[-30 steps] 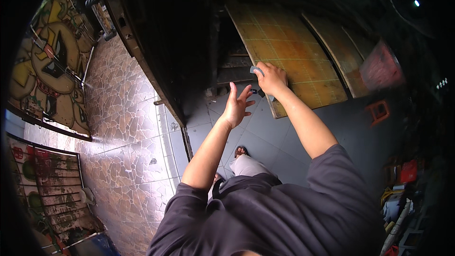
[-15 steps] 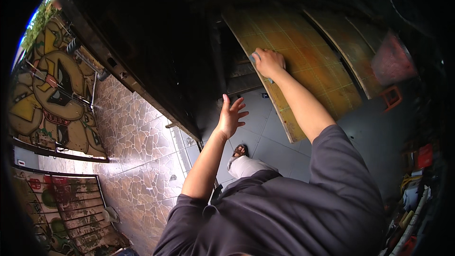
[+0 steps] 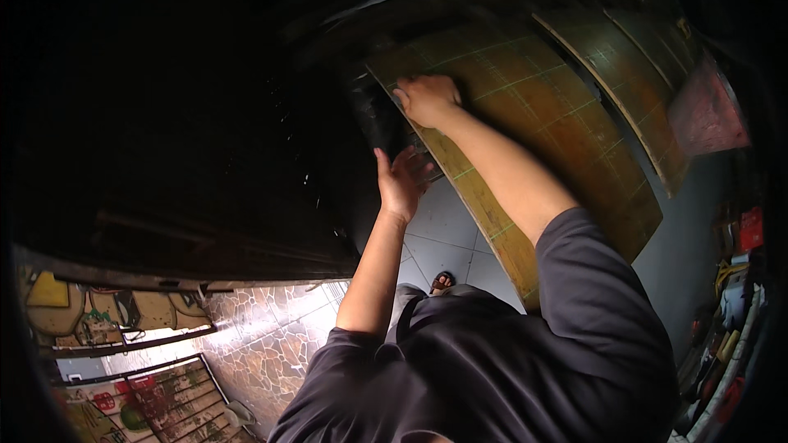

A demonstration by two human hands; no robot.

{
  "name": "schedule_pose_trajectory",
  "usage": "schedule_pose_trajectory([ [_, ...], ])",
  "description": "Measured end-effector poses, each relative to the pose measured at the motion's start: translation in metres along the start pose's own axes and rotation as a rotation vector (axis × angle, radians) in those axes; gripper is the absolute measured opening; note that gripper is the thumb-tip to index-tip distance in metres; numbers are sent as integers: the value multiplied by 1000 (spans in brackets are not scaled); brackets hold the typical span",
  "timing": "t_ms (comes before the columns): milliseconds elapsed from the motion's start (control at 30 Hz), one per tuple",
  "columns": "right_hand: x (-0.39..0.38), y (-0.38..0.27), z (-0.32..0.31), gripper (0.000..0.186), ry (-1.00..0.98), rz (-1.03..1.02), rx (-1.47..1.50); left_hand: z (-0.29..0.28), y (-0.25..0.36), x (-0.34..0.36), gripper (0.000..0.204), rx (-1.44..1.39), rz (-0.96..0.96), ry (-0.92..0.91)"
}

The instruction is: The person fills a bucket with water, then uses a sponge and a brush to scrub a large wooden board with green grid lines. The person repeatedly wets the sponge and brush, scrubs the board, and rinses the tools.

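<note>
R hand grips gridded brown board edge; L hand just below.

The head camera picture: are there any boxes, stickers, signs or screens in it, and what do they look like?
Painted wall pictures: lower left, beyond the patterned tiles; yellow, green and red shapes behind dark railings.
Red boxy thing: right edge; too small to tell if it is a package.
Bright clutter: lower right edge; yellow, red and white bits, too blurred to name.
Screens: none seen.
</note>
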State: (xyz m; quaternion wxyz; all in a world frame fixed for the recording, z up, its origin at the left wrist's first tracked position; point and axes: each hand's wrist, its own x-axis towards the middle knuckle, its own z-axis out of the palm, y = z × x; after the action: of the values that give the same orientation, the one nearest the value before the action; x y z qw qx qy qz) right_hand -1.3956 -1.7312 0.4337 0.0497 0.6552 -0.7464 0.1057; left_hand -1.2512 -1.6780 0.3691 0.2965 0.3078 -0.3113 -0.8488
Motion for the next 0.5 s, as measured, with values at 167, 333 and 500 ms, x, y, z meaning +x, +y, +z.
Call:
schedule_pose_trajectory([
  [167, 60, -9, 5, 28, -109, 39, 18, 2, 31, 74, 82, -184, 181, 144],
  [333, 113, 24, 19, 28, -42, 227, 114, 4, 72, 140, 67, -89, 348, 280],
  [500, 122, 233, 69, 28, 72, 502, -433, -37, 128, 160, 70, 59, 456, 340],
])
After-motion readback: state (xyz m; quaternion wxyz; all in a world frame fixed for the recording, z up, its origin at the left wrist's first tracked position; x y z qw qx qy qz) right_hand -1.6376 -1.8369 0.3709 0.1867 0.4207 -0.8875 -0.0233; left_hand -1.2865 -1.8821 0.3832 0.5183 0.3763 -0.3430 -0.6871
